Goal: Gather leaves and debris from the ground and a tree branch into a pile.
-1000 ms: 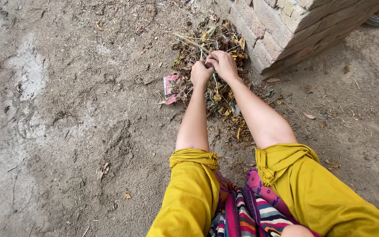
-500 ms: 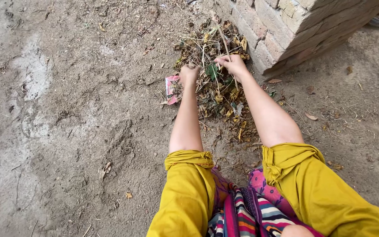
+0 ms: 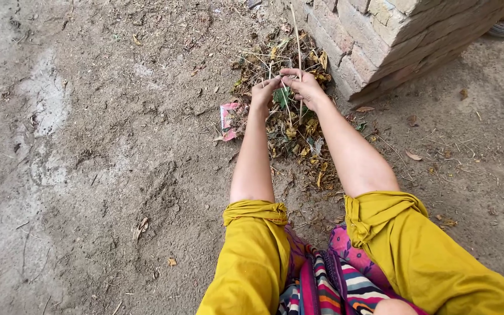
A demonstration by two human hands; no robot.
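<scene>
Currently my left hand (image 3: 262,91) and right hand (image 3: 302,85), each grip pinching thin dry stalks (image 3: 296,44) above the leaf pile (image 3: 290,125) beside the brick wall (image 3: 380,41), are mid-gathering; next move likely needs a firmer bundle.

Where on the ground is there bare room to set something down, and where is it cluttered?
Bare dirt spreads left of the left hand, out to the pale patch. Some more lies right of the brick wall, dotted with leaves. Crowded: the leaf pile under both hands, against the wall, with a pink wrapper at its edge.
</scene>
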